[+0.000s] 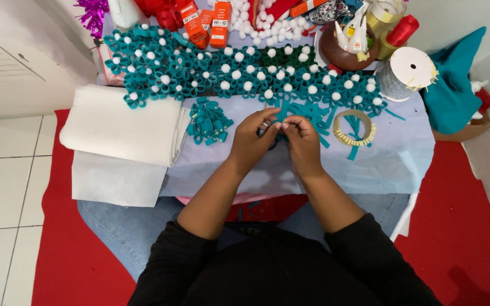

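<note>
Hands meeting at the middle of the low table (404, 164), which is covered in a pale lilac cloth.

Left hand (252, 141): fingers are curling inward, tips pinching toward the right hand; they are closing on a teal felt strip (279, 116), though exactly how much of it the left fingers are gripping cannot be told, since the knuckles are hiding the contact.

Right hand (301, 140): thumb and forefinger are pressing together on the same strip, tips touching or almost touching those of the left hand. Both hands are working close over the cloth, seemingly so the small piece is staying steady while being bent.

Loose teal strips (319, 116): lying just beyond the fingertips, within easy reach as stock.

Pile of rolled teal loops (208, 123): sitting just outside the left fingers, seemingly gathered apart from the uncut strips as finished pieces.

Rows of teal flowers with white pompom centres (239, 71): spreading across the far side of the table, well beyond the fingers, kept out of the working patch.

Ring with a toothed pale edge (354, 127): resting near the right fingers, a teal strip crossing it.

Folded white fabric (123, 127): lying well to the outside of the left hand.

Orange glue boxes (208, 22), bowl holding small glue bottles (350, 45), red thread spool (402, 29): standing far past the fingertips, along the back edge.
</note>
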